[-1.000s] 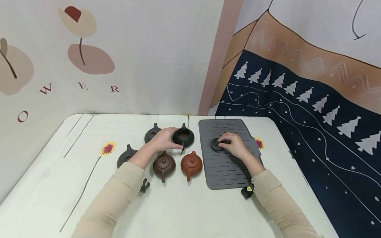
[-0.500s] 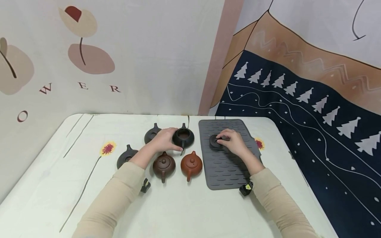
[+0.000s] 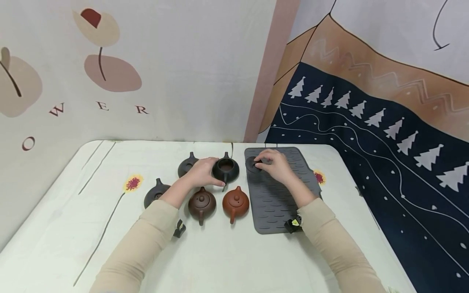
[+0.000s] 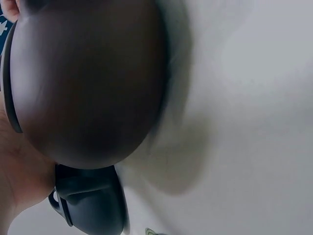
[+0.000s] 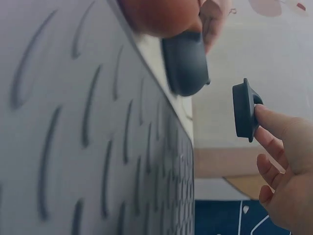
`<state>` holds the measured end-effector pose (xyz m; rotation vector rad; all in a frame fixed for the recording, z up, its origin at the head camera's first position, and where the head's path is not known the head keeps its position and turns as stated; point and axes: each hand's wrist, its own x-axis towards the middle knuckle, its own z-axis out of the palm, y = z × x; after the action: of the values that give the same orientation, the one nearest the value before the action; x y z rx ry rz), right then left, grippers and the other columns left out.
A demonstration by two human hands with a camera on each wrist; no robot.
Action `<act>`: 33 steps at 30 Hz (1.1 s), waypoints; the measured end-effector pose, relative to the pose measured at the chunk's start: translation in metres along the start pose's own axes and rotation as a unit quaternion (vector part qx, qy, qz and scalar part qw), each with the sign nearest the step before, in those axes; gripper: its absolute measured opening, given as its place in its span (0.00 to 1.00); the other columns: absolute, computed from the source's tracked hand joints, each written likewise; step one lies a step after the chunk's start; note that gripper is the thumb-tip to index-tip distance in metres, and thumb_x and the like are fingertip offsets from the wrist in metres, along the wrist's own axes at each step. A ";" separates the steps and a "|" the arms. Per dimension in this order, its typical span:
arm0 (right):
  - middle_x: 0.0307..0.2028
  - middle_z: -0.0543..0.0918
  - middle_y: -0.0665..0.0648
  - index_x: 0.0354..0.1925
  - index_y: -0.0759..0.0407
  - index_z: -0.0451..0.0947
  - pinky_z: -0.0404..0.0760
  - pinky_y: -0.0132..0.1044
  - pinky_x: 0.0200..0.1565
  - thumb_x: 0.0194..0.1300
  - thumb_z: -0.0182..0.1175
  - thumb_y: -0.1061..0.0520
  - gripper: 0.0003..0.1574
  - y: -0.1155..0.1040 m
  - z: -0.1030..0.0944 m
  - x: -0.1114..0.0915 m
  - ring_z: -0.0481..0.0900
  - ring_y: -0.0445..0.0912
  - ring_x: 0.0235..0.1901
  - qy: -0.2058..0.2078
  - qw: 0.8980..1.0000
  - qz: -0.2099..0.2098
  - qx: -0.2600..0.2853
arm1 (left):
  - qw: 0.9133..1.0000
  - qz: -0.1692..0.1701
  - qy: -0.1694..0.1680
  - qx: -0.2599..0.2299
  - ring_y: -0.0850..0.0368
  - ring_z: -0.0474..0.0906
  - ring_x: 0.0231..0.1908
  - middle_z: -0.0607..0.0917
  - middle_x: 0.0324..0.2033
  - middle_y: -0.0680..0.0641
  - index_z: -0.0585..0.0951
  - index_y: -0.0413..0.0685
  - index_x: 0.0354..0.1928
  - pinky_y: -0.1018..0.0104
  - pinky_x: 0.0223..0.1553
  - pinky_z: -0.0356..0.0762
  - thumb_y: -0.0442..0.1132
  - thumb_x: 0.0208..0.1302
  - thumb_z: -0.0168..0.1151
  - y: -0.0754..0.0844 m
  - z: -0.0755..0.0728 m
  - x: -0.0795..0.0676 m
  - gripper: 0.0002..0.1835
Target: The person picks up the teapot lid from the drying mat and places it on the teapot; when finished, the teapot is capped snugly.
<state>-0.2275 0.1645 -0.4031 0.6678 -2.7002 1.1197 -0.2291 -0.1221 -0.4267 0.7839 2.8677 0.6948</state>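
Note:
In the head view my left hand (image 3: 200, 172) grips the side of a black teapot (image 3: 232, 171) whose top is uncovered, the thumb at its front. My right hand (image 3: 275, 166) pinches a black teapot lid (image 3: 250, 165) by its raised top. That lid hangs tilted above the upper left part of the grey mat (image 3: 278, 211), apart from the teapot. Seen from the right wrist, the lid (image 5: 241, 111) is on edge between thumb and fingers. A brown teapot (image 4: 88, 93) fills much of the left wrist view and hides most of my left hand (image 4: 27, 169).
A brown teapot (image 3: 202, 203) and a reddish-orange teapot (image 3: 235, 203), both lidded, stand in front of the black one. Two more dark teapots stand to the left: one behind (image 3: 185, 166) and one nearer (image 3: 155, 192), partly covered by my left arm.
My right hand has raised the black lid from the mat, tilted it and carried it left toward the teapots. My left hand stays on the black teapot.

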 end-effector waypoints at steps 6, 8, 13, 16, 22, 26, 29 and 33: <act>0.43 0.82 0.53 0.38 0.57 0.86 0.74 0.43 0.44 0.57 0.69 0.59 0.08 -0.013 0.010 0.014 0.75 0.50 0.44 -0.001 1.000 -0.018 0.021 | 1.000 0.000 0.005 0.001 0.40 0.67 0.61 0.73 0.60 0.35 0.67 0.32 0.65 0.47 0.63 0.60 0.56 0.44 0.76 0.000 0.000 0.001 0.51; 0.43 0.82 0.53 0.38 0.57 0.86 0.74 0.43 0.44 0.58 0.69 0.58 0.08 -0.017 0.013 0.018 0.75 0.49 0.43 -0.004 1.000 -0.016 0.025 | 1.000 0.000 0.006 -0.001 0.41 0.68 0.61 0.73 0.60 0.36 0.68 0.32 0.64 0.48 0.63 0.61 0.56 0.44 0.76 0.000 0.000 0.001 0.51; 0.43 0.82 0.52 0.39 0.56 0.86 0.73 0.41 0.43 0.59 0.68 0.56 0.08 -0.022 0.024 0.029 0.76 0.52 0.42 -0.016 1.000 -0.013 0.022 | 1.000 -0.005 0.002 -0.005 0.41 0.68 0.60 0.73 0.60 0.36 0.67 0.32 0.65 0.48 0.62 0.62 0.56 0.44 0.76 0.001 0.000 0.002 0.51; 0.43 0.82 0.52 0.39 0.56 0.86 0.73 0.41 0.43 0.60 0.68 0.56 0.08 -0.024 0.030 0.034 0.76 0.55 0.42 -0.026 0.999 -0.016 0.021 | 1.000 -0.006 0.001 -0.004 0.41 0.68 0.60 0.74 0.59 0.36 0.67 0.32 0.65 0.48 0.62 0.62 0.56 0.44 0.76 0.001 0.001 0.002 0.50; 0.43 0.82 0.52 0.39 0.56 0.86 0.73 0.40 0.41 0.60 0.68 0.56 0.09 -0.028 0.041 0.042 0.76 0.54 0.41 -0.042 0.999 -0.010 0.010 | 1.000 -0.005 0.001 -0.003 0.42 0.69 0.59 0.75 0.58 0.37 0.68 0.33 0.64 0.47 0.61 0.62 0.56 0.45 0.76 0.001 0.001 0.002 0.50; 0.43 0.83 0.51 0.39 0.55 0.87 0.74 0.38 0.43 0.60 0.68 0.55 0.08 -0.029 0.049 0.046 0.76 0.50 0.43 -0.045 0.999 -0.001 0.001 | 1.000 -0.006 -0.001 -0.001 0.42 0.69 0.60 0.74 0.59 0.37 0.67 0.33 0.65 0.47 0.62 0.61 0.57 0.45 0.75 0.001 0.001 0.002 0.50; 0.43 0.82 0.51 0.39 0.54 0.87 0.74 0.37 0.43 0.61 0.67 0.55 0.08 -0.030 0.054 0.049 0.76 0.49 0.43 -0.051 0.999 0.005 -0.003 | 1.000 -0.005 -0.001 0.000 0.42 0.69 0.59 0.74 0.59 0.37 0.67 0.34 0.65 0.47 0.62 0.62 0.57 0.45 0.76 0.000 0.001 0.002 0.50; 0.43 0.82 0.51 0.41 0.54 0.86 0.74 0.39 0.43 0.61 0.67 0.54 0.09 -0.031 0.058 0.050 0.77 0.50 0.42 -0.060 0.998 0.011 -0.005 | 1.000 -0.002 0.004 0.001 0.42 0.70 0.59 0.75 0.58 0.38 0.68 0.34 0.64 0.47 0.61 0.62 0.57 0.44 0.76 0.000 0.001 0.002 0.50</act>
<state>-0.2561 0.0870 -0.4102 0.7278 -2.8182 1.1056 -0.2311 -0.1206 -0.4280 0.7786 2.8757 0.6972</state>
